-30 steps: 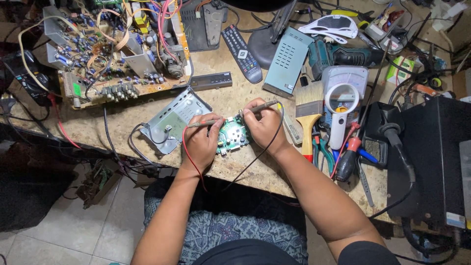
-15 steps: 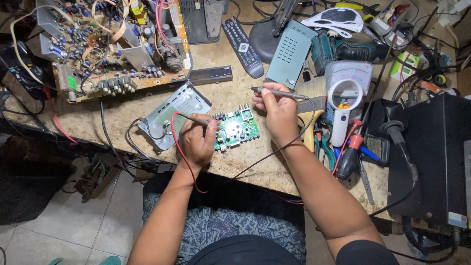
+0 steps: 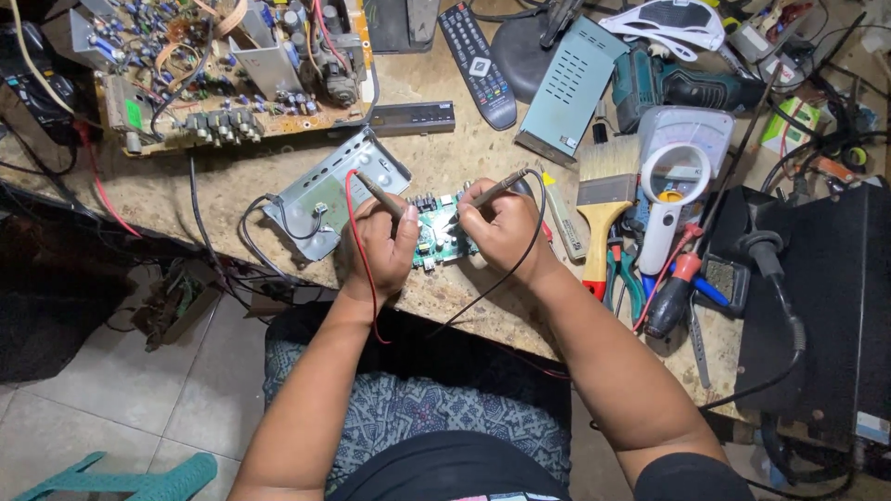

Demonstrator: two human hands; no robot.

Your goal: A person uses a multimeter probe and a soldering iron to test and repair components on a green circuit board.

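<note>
A small green circuit board (image 3: 436,232) lies near the front edge of the stone workbench (image 3: 445,158). My left hand (image 3: 379,246) grips a test probe with a red lead (image 3: 357,232), its tip slanting toward the board's left side. My right hand (image 3: 501,227) holds a second probe with a black lead (image 3: 520,250), tip down on the board's right part. Both hands rest against the board and hide some of it.
A bent metal chassis plate (image 3: 320,199) lies left of the board. A large wired circuit board (image 3: 223,74) sits at back left; a remote (image 3: 475,60), grey vented box (image 3: 568,88), paintbrush (image 3: 603,199), magnifier (image 3: 670,199), pliers and screwdrivers crowd the right. A black unit (image 3: 826,315) stands far right.
My right hand, raised off to the right of the board half a second ago, has come back down onto it with the black probe. The left hand stayed at the board.
</note>
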